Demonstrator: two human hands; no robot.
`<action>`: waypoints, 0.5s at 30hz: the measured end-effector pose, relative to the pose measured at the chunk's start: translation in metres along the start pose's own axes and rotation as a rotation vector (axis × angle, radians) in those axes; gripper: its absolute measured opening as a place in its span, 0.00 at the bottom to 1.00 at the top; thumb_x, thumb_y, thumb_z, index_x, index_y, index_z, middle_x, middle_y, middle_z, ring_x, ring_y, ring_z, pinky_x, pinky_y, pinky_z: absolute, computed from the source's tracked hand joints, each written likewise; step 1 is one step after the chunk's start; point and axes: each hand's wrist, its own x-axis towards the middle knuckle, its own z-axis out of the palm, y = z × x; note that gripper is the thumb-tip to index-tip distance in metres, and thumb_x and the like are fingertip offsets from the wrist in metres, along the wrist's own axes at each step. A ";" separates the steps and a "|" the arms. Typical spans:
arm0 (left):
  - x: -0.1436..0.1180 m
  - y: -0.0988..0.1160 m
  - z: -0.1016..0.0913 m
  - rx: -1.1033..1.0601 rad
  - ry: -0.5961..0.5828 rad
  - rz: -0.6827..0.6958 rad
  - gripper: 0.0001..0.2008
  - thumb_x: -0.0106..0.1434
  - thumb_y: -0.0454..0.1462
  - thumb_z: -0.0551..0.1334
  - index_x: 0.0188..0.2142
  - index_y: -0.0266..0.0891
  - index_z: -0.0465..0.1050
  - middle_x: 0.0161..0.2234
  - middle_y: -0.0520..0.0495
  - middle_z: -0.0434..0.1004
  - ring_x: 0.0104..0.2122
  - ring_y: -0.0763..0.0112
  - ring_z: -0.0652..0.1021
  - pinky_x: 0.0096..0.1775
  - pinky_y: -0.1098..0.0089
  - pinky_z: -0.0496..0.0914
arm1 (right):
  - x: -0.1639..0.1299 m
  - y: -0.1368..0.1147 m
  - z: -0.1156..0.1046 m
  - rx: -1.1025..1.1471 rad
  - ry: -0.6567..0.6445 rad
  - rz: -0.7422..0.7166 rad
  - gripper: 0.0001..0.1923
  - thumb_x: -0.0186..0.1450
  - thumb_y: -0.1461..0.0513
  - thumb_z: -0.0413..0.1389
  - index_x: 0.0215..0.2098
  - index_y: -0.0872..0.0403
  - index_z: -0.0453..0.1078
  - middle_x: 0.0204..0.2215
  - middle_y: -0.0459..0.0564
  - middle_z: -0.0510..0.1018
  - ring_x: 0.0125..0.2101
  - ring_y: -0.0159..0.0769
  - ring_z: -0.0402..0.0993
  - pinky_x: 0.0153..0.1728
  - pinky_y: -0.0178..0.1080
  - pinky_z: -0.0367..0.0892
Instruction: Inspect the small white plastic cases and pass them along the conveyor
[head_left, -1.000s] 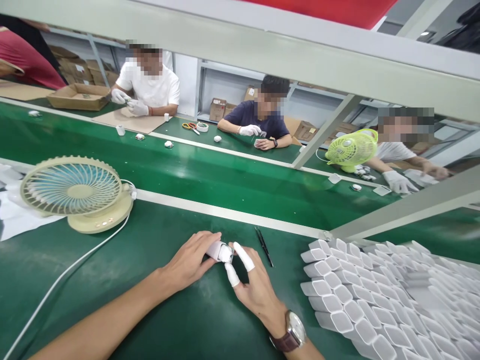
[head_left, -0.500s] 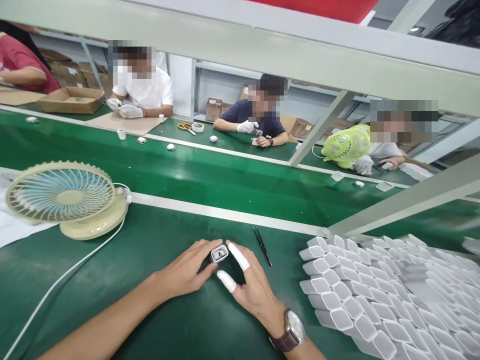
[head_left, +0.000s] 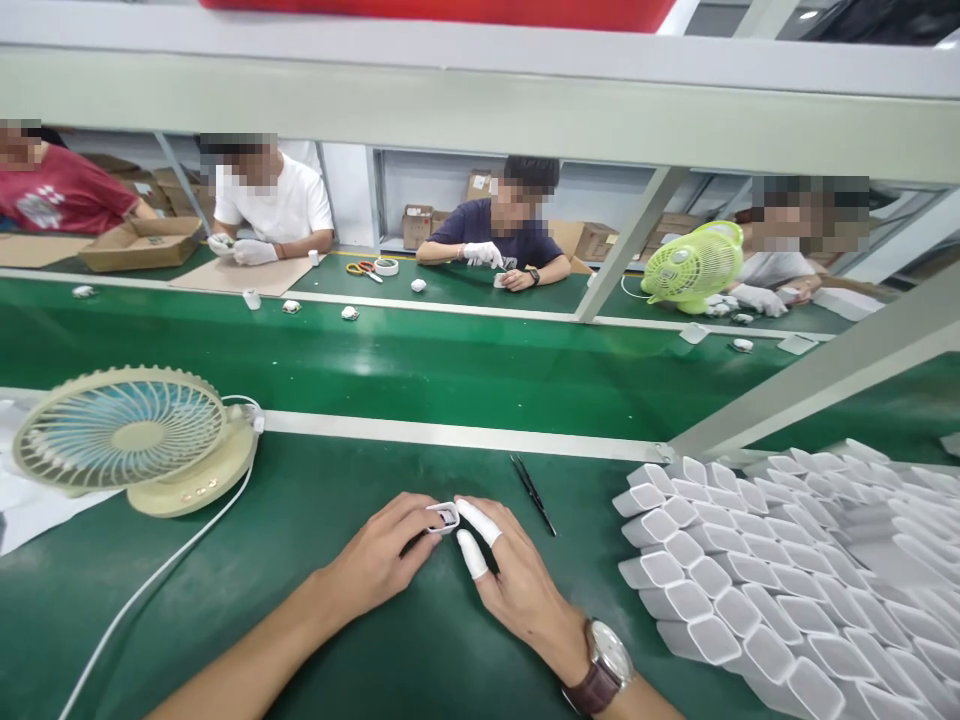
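On the green conveyor-line bench (head_left: pixel 315 640), a cream desk fan with a round grille (head_left: pixel 124 432) stands at the far left, its white cable (head_left: pixel 161 570) trailing toward the near edge. To the right of the fan, the left hand (head_left: pixel 379 555) lies low on the bench, thumb and fingers pinched on a small white plastic housing with an open end (head_left: pixel 444 516). The right hand (head_left: pixel 517 580), just right of the housing, has white finger cots on thumb and forefinger (head_left: pixel 474 552), and the forefinger tip is pressed against the housing's open end; the other fingers are loosely curled. A brown-strapped wristwatch (head_left: pixel 606 668) sits on that wrist. Just beyond the right hand lie black tweezers (head_left: pixel 532 480), untouched. Further right, a large stack of empty white plastic shells (head_left: pixel 757 580) fills the bench corner. Judging by this, one housing is in hand with something seated inside, while many shells seemingly await handling. Across the belt from the fan, other people sit working.
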 end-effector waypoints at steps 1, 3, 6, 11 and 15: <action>0.001 0.000 0.000 -0.041 0.047 -0.043 0.09 0.73 0.36 0.59 0.50 0.42 0.74 0.49 0.41 0.80 0.48 0.63 0.81 0.52 0.62 0.77 | 0.000 -0.001 0.000 -0.005 -0.004 0.002 0.28 0.73 0.69 0.50 0.69 0.50 0.57 0.56 0.59 0.76 0.56 0.47 0.75 0.55 0.55 0.76; 0.003 0.000 0.000 -0.171 0.157 -0.188 0.06 0.71 0.38 0.62 0.46 0.42 0.76 0.47 0.43 0.81 0.46 0.64 0.81 0.49 0.63 0.77 | 0.002 -0.002 -0.001 -0.013 -0.009 0.002 0.26 0.73 0.69 0.50 0.68 0.50 0.58 0.56 0.59 0.77 0.55 0.46 0.76 0.55 0.55 0.76; 0.010 0.000 -0.005 -0.543 0.320 -0.467 0.08 0.66 0.40 0.69 0.43 0.40 0.76 0.39 0.47 0.82 0.39 0.67 0.81 0.44 0.68 0.78 | 0.004 -0.005 -0.002 -0.020 -0.006 -0.029 0.23 0.74 0.68 0.50 0.65 0.51 0.61 0.55 0.59 0.78 0.54 0.46 0.77 0.53 0.54 0.77; 0.021 0.001 -0.014 -1.154 0.501 -0.785 0.11 0.60 0.34 0.74 0.40 0.36 0.77 0.38 0.45 0.82 0.37 0.69 0.82 0.41 0.72 0.78 | 0.005 -0.007 -0.002 -0.053 -0.039 -0.084 0.15 0.74 0.68 0.49 0.56 0.54 0.70 0.53 0.59 0.80 0.53 0.46 0.79 0.53 0.52 0.78; 0.026 0.001 -0.017 -1.334 0.595 -0.891 0.03 0.64 0.29 0.69 0.39 0.32 0.78 0.39 0.40 0.82 0.36 0.70 0.83 0.38 0.75 0.79 | 0.002 -0.005 0.001 -0.087 -0.057 -0.103 0.14 0.73 0.69 0.50 0.52 0.56 0.74 0.54 0.59 0.80 0.54 0.46 0.78 0.55 0.50 0.78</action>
